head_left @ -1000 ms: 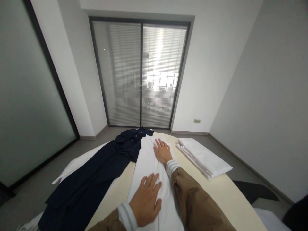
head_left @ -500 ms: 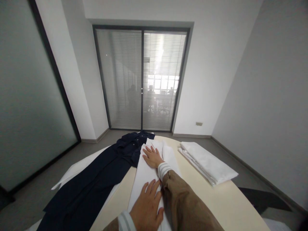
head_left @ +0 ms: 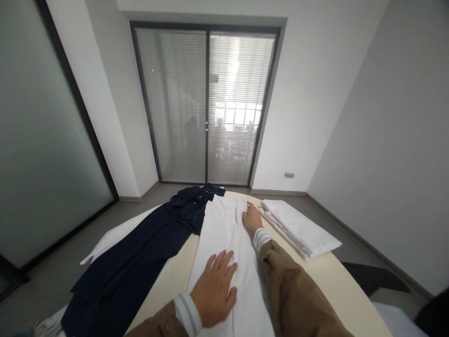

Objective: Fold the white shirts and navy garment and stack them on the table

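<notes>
Grey-walled room with blinds at 12 o'clock; cream rounded counter (head_left: pixel 326 281) below. Long white cotton garment (head_left: pixel 228 243) lies lengthwise at centre. Left hand (head_left: pixel 213 292) presses flat, grip fully open, holding nothing; right hand (head_left: pixel 252 217) likewise flat at its 1 o'clock edge. Smooth outward with even palm pressure. Navy shirt (head_left: pixel 147 252) at 10 o'clock, folded white stack (head_left: pixel 301 229) at 2 o'clock.

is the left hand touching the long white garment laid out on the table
Touching. The head view shows the left hand lying palm-down, fingers spread, directly on the long white garment, with no gap between palm and cloth.

White garment (head_left: pixel 228 252), navy shirt (head_left: pixel 140 262), cream table (head_left: pixel 329 290), seemingly grey-striped cuffs (head_left: pixel 187 313).
</notes>
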`<action>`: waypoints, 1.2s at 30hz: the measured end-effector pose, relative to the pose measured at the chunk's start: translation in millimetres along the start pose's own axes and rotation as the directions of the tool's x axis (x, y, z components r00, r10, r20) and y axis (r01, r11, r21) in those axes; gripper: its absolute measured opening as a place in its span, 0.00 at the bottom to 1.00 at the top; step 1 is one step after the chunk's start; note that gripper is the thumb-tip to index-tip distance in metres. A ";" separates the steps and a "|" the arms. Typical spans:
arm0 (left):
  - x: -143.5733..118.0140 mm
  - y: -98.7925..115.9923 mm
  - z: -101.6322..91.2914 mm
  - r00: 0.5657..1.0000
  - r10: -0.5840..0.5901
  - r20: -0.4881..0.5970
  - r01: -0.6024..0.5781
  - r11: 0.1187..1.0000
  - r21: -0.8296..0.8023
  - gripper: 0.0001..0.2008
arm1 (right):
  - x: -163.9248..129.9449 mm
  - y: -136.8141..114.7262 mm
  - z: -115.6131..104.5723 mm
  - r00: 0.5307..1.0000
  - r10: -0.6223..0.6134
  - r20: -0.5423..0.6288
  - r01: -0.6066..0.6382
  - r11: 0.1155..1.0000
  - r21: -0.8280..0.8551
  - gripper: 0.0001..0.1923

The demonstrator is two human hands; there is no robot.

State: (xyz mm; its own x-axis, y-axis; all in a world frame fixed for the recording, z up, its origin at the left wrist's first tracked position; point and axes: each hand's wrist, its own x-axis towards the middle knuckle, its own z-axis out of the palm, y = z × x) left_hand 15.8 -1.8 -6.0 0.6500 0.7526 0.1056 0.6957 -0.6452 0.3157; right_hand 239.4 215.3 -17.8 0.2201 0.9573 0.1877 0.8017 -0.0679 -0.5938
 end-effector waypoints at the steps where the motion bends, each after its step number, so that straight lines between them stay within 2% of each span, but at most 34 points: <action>1: 0.2 -0.1 -0.2 1.000 -0.001 -0.007 0.001 1.000 0.003 0.27 | 0.9 -0.3 0.1 1.000 0.002 -0.012 -0.002 1.000 0.031 0.36; 4: 1.5 0.3 -1.8 0.999 -0.011 -0.039 0.011 1.000 0.002 0.27 | 4.1 -3.6 0.5 0.998 0.047 -0.041 -0.041 0.992 0.122 0.40; 7: 2.5 0.6 -3.0 0.998 -0.023 -0.066 0.022 1.000 -0.013 0.26 | 6.2 -7.8 -2.4 0.998 0.056 -0.031 -0.048 0.975 0.215 0.37; 11: 3.0 0.9 -3.6 0.997 -0.023 -0.079 0.021 0.999 -0.029 0.26 | 2.6 -13.9 -13.3 1.000 -0.027 -0.011 0.029 0.940 0.341 0.25; 14: 3.6 1.6 -4.9 0.996 -0.034 -0.083 0.031 0.999 -0.038 0.26 | -6.6 -19.9 -23.2 0.994 -0.109 -0.024 0.109 0.900 0.422 0.23; 17: 4.6 0.8 -5.9 0.993 -0.039 -0.116 0.031 0.997 -0.070 0.24 | -19.9 -26.7 -33.1 0.986 -0.149 -0.069 0.163 0.860 0.483 0.35; 20: 5.4 -2.2 -4.9 0.983 -0.042 -0.179 0.013 0.987 -0.161 0.20 | -35.3 -32.2 -44.8 0.987 -0.116 -0.110 0.158 0.803 0.574 0.50; 23: 7.1 -6.0 -1.9 0.970 -0.122 -0.210 0.041 0.934 -0.355 0.20 | -52.8 -34.5 -58.4 0.995 -0.098 0.016 0.065 0.764 0.641 0.50; 25: 9.8 -9.2 0.4 0.954 -0.216 -0.208 0.063 0.822 -0.566 0.21 | -67.1 -34.2 -66.9 0.985 -0.153 0.081 0.060 0.738 0.672 0.46; 27: 14.1 -13.9 1.7 0.914 -0.345 -0.214 0.051 0.622 -0.782 0.24 | -84.8 -32.8 -74.5 0.966 -0.245 0.079 0.115 0.687 0.717 0.42; 29: 18.8 -21.1 -0.1 0.830 -0.516 -0.213 -0.002 0.380 -0.925 0.27 | -105.8 -30.9 -82.2 0.939 -0.337 0.071 0.172 0.638 0.750 0.39; 31: 21.9 -30.5 -6.8 0.730 -0.660 -0.179 -0.088 0.169 -0.982 0.28 | -128.9 -28.6 -91.1 0.906 -0.417 0.068 0.223 0.609 0.762 0.36; 32: 22.3 -35.5 -12.1 0.704 -0.695 -0.147 -0.125 0.082 -0.989 0.28 | -140.7 -27.4 -96.0 0.889 -0.454 0.065 0.251 0.600 0.759 0.34; 33: 21.9 -40.3 -18.2 0.703 -0.703 -0.107 -0.145 0.006 -0.989 0.27 | -152.5 -26.1 -101.1 0.870 -0.488 0.067 0.276 0.596 0.754 0.31; 36: 16.2 -50.3 -37.9 0.761 -0.648 0.017 -0.109 -0.153 -0.982 0.30 | -184.5 -20.8 -113.3 0.810 -0.575 0.110 0.340 0.615 0.711 0.23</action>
State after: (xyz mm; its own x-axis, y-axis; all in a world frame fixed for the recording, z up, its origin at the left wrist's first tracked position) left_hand -20.2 47.8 15.5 0.0486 0.9890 -0.1400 -0.4772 0.1461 0.8666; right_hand 245.0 8.2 48.5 -0.3442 0.8458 0.4076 0.1726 0.4838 -0.8580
